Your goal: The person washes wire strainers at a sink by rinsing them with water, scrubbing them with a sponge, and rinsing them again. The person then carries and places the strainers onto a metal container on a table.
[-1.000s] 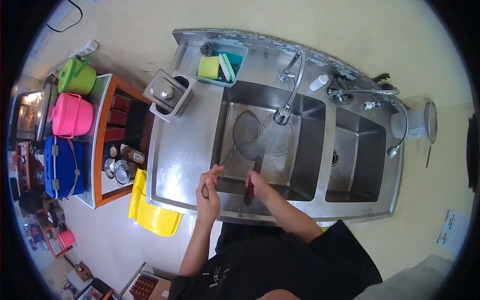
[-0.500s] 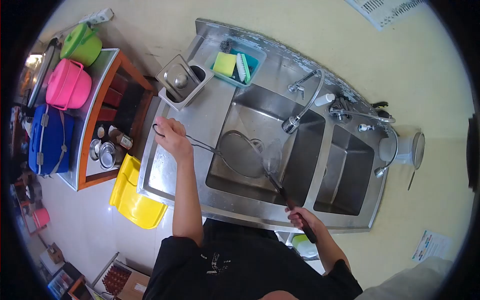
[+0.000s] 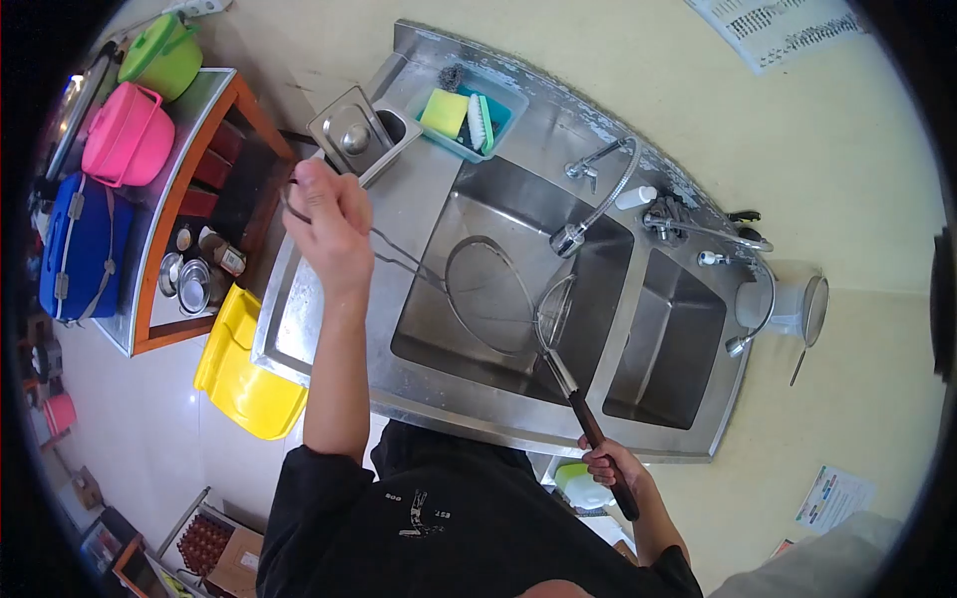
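Observation:
My left hand (image 3: 332, 227) is closed round the looped wire handle of a large round mesh strainer (image 3: 486, 299). The strainer hangs tilted over the big sink basin (image 3: 518, 189), its mesh see-through. In my right hand (image 3: 612, 469) is the dark handle of a smaller strainer (image 3: 556, 311), which has a rounded wire basket. That basket is at the right rim of the large strainer; whether they touch, I cannot tell. Beyond them a hose tap (image 3: 568, 239) reaches over the basin.
A blue-green tub (image 3: 510, 105) holds a sponge and a brush at the back. Beside it stands a steel container (image 3: 399, 130) with a lid. A second basin (image 3: 666, 344) lies to the right. On the left are a yellow bin (image 3: 249, 374) and a shelf (image 3: 184, 264).
My left hand has risen closer to the camera, lifting the large strainer's handle. The smaller strainer has turned, and its basket shows lower, near the large rim. The view has shifted slightly.

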Demonstrator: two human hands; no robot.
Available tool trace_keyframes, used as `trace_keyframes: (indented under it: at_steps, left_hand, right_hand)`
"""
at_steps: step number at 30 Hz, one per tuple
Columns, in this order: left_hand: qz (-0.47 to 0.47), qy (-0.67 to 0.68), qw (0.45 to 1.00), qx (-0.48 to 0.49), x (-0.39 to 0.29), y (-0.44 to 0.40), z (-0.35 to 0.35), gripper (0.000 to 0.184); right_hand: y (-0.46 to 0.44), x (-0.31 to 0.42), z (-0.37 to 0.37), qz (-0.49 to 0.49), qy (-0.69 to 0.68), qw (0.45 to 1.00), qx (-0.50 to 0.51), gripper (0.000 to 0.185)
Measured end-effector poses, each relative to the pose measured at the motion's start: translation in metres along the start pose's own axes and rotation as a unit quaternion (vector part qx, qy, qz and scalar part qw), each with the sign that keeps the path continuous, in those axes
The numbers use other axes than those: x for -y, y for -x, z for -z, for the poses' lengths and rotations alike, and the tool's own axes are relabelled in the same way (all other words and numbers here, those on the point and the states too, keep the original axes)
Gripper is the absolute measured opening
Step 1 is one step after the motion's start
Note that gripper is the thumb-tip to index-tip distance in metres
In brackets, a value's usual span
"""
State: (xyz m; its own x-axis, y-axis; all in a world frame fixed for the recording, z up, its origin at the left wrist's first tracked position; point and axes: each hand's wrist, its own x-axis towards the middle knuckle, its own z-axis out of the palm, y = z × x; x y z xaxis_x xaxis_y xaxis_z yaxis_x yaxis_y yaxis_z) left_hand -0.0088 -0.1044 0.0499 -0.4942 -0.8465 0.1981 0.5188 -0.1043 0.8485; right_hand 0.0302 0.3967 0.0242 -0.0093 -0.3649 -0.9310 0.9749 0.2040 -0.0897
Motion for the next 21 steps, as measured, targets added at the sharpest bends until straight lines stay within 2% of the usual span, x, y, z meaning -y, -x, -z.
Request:
trace_keyframes:
  at_steps: [4, 7, 8, 10, 11, 12, 15, 16, 19, 21]
  left_hand:
    - [-0.014, 0.007, 1.0, -0.01, 0.005, 0.021, -0.006, 0.049]
    - [-0.028, 0.006, 1.0, 0.002, 0.002, 0.044, -0.018, 0.048]
    - [-0.023, 0.017, 0.999, 0.021, 0.007, 0.053, -0.021, 0.047]
    - [-0.019, -0.061, 0.998, 0.022, 0.026, 0.071, -0.029, 0.044]
    - [-0.035, -0.083, 0.996, 0.029, 0.032, 0.08, -0.04, 0.043]
    - [-0.051, -0.104, 0.993, 0.035, 0.036, 0.087, -0.046, 0.042]
    - [-0.051, -0.158, 0.984, 0.061, 0.04, 0.09, -0.04, 0.038]
    - [-0.046, -0.164, 0.983, 0.062, 0.042, 0.091, -0.038, 0.038]
    - [-0.045, -0.174, 0.981, 0.074, 0.057, 0.097, -0.034, 0.036]
    - [-0.058, -0.163, 0.98, 0.101, 0.08, 0.116, -0.031, 0.034]
  right_hand:
    - [-0.009, -0.009, 0.011, 0.019, -0.016, 1.0, 0.006, 0.025]
    - [-0.021, -0.01, 0.005, 0.011, 0.106, 0.992, -0.071, 0.023]
    - [-0.033, -0.014, 0.015, 0.024, 0.204, 0.973, -0.107, 0.026]
    - [-0.048, -0.016, -0.013, 0.078, 0.441, 0.867, -0.22, 0.028]
    - [-0.054, -0.018, -0.023, 0.105, 0.545, 0.787, -0.27, 0.029]
    - [-0.073, -0.024, -0.009, 0.117, 0.619, 0.72, -0.291, 0.038]
    - [-0.099, -0.033, -0.013, 0.127, 0.665, 0.677, -0.289, 0.039]
    - [-0.095, -0.03, -0.028, 0.066, 0.604, 0.741, -0.285, 0.04]
    - [-0.096, -0.036, -0.034, 0.09, 0.516, 0.824, -0.214, 0.034]
    - [-0.1, -0.029, -0.035, 0.053, 0.32, 0.945, -0.049, 0.026]
